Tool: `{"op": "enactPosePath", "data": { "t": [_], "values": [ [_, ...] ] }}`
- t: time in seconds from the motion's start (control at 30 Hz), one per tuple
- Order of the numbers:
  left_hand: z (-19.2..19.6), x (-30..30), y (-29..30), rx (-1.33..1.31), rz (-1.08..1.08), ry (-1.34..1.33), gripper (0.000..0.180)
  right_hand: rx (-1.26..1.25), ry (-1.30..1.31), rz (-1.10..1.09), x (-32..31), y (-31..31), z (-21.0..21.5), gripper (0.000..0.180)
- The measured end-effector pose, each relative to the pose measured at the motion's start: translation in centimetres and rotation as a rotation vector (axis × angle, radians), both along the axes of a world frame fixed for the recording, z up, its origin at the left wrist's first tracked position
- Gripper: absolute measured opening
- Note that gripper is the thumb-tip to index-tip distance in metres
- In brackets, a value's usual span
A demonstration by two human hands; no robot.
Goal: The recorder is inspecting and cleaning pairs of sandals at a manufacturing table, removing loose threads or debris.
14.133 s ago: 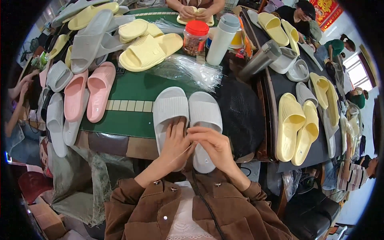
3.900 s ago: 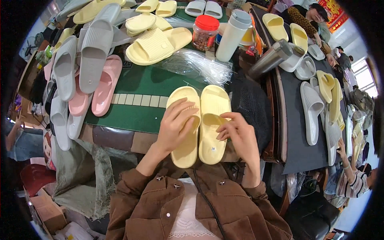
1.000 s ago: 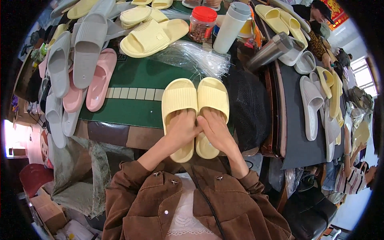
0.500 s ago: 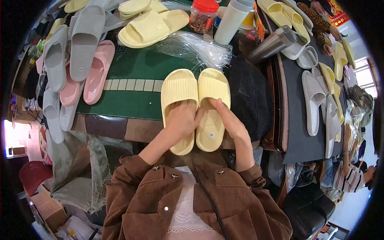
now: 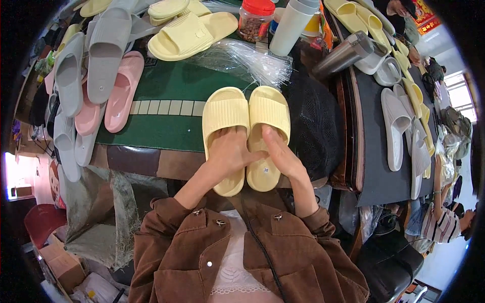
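Left grip [image 5: 228, 150] is tucked fingers-first under the band of the left yellow slipper [image 5: 227, 113], its thumb spread toward three o'clock; right grip [image 5: 284, 155] is placed in the mouth of the right yellow slipper [image 5: 270, 110]. With most fingertips hidden, it cannot be told whether either is closed on anything. Both slippers are laid side by side at the near edge of the green-topped counter [image 5: 172, 136], toes toward twelve o'clock. From them, clear plastic strands [image 5: 242, 58] are seen at twelve, with a red-lidded jar [image 5: 256, 22] beyond; pink slippers [image 5: 121, 96] are partly covered by grey slippers [image 5: 107, 55] toward ten; black mesh material [image 5: 316, 126] is set just beside, at three.
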State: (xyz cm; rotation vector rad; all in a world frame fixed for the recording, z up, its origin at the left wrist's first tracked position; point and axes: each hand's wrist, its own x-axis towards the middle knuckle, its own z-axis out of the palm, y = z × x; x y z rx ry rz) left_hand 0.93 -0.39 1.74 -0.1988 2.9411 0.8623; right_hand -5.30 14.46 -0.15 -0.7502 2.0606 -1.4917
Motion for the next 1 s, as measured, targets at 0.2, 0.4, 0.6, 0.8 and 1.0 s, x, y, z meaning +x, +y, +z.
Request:
{"op": "enactPosePath", "data": {
  "t": [0.2, 0.4, 0.6, 0.8, 1.0],
  "values": [
    [-1.7, 0.1, 0.0, -0.008, 0.044, 0.066, 0.055, 0.054, 0.126, 0.047, 0.1, -0.2, 1.2, 0.047],
    [-1.4, 0.2, -0.2, 0.003, 0.024, 0.056, 0.057, 0.135, 0.196, 0.093, 0.0, -0.3, 1.4, 0.04],
    [-0.1, 0.1, -0.1, -0.033, -0.01, 0.016, 0.064, 0.088, 0.2, 0.041, 0.3, -0.6, 1.4, 0.038],
    [-0.9, 0.3, -0.1, 0.034, 0.031, 0.027, 0.057, 0.132, 0.173, 0.065, 0.1, -0.5, 1.5, 0.038],
    [-0.9, 0.2, -0.1, 0.007, 0.007, 0.01, 0.052, 0.187, 0.217, 0.081, 0.3, -0.4, 1.7, 0.038]
  ]
}}
